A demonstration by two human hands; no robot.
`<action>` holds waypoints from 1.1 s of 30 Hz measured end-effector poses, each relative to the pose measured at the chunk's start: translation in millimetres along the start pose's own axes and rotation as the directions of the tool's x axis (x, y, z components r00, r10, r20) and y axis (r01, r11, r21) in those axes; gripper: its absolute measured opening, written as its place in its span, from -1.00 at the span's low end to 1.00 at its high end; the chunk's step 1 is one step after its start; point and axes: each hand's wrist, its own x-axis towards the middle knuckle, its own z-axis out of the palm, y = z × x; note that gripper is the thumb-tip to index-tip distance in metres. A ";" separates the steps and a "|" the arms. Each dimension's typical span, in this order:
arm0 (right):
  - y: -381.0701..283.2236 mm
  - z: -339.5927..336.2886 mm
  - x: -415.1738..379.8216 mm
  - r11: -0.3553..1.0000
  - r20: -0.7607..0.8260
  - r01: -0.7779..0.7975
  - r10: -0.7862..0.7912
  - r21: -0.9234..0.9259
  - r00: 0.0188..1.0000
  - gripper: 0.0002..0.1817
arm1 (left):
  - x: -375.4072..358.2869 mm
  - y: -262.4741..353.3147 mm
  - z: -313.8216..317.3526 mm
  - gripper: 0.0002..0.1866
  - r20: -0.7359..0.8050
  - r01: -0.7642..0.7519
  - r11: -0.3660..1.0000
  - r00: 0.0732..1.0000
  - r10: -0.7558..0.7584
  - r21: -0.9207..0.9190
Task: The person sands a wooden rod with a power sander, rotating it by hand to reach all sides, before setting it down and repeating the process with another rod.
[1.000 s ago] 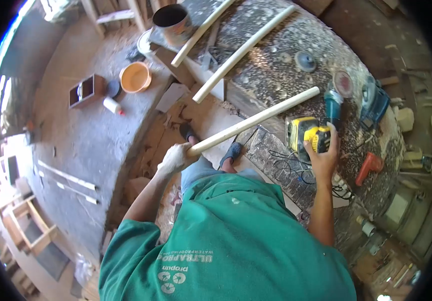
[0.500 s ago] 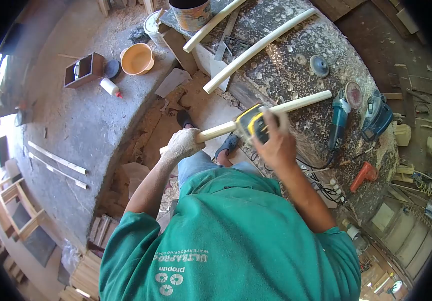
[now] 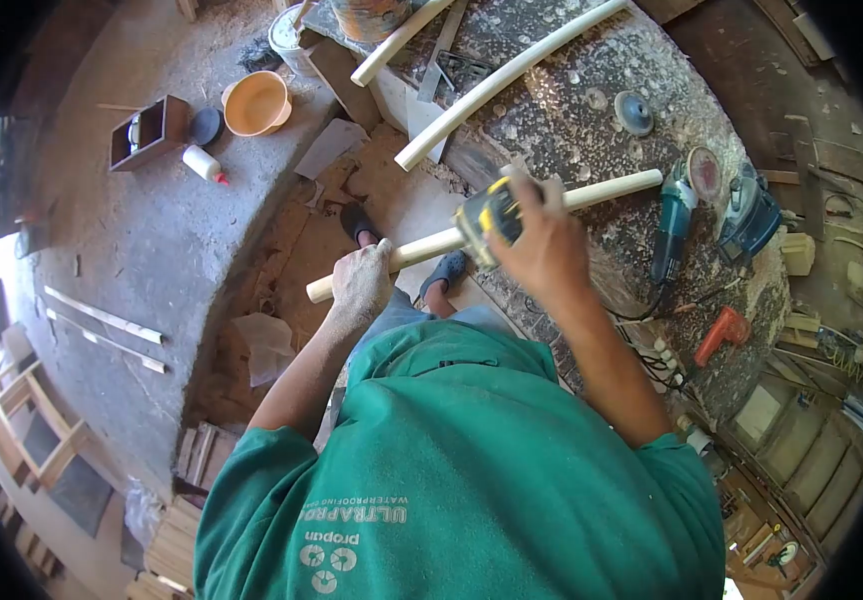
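While the left hand (image 3: 359, 280) is clamped around the near part of a pale wooden rod (image 3: 611, 190), the right hand (image 3: 539, 245), slightly blurred, grips a yellow-and-black sander (image 3: 491, 218) against the rod's middle. Beyond the right hand, a teal grinder (image 3: 673, 228) lies near the rod's far end, just beside a blue power tool (image 3: 748, 218).

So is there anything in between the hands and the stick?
Yes, for the right hand: the yellow sander it holds is over the stick, in between. The left hand grips the stick directly, with nothing visible in between.
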 end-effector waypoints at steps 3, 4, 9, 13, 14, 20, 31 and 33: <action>-1.1 11.5 -20.9 0.987 -0.036 0.146 -0.144 0.064 0.989 -0.15 | 0.5 -8.0 6.2 -0.79 -0.037 -0.021 1.000 0.999 0.021 -0.001; 2.7 10.5 -20.5 0.994 -0.048 0.100 -0.097 0.044 0.994 -0.16 | -0.5 -10.2 8.6 -0.79 -0.050 -0.025 1.000 0.998 0.025 -0.001; 35.2 -14.9 4.3 0.993 -0.080 -0.099 0.094 -0.066 0.992 -0.19 | -9.1 -4.4 12.9 -0.79 -0.076 -0.023 0.999 0.997 0.025 0.029; 26.7 -14.8 16.8 0.997 -0.045 -0.026 0.023 -0.074 0.999 -0.18 | -5.7 -1.1 7.2 -0.80 -0.111 -0.024 0.999 0.993 0.027 0.027; 18.3 -13.5 14.8 0.998 -0.019 -0.012 0.011 -0.062 1.000 -0.18 | -5.2 -0.5 4.0 -0.80 -0.065 -0.009 1.000 0.998 0.009 0.012; 14.2 13.5 -31.0 0.975 -0.125 0.222 -0.220 0.003 0.967 -0.19 | 6.8 -9.3 -13.2 -0.67 0.159 0.002 0.995 0.987 0.014 -0.101; 31.6 -36.5 16.5 0.992 -0.016 0.061 -0.063 -0.113 0.998 -0.20 | 3.5 7.6 -8.8 -0.74 0.043 -0.026 0.999 0.999 0.024 0.043; 27.8 -39.5 51.1 0.974 0.122 0.124 -0.102 -0.192 0.987 -0.18 | 1.1 10.5 -9.0 -0.75 0.041 -0.018 0.998 0.999 0.016 0.063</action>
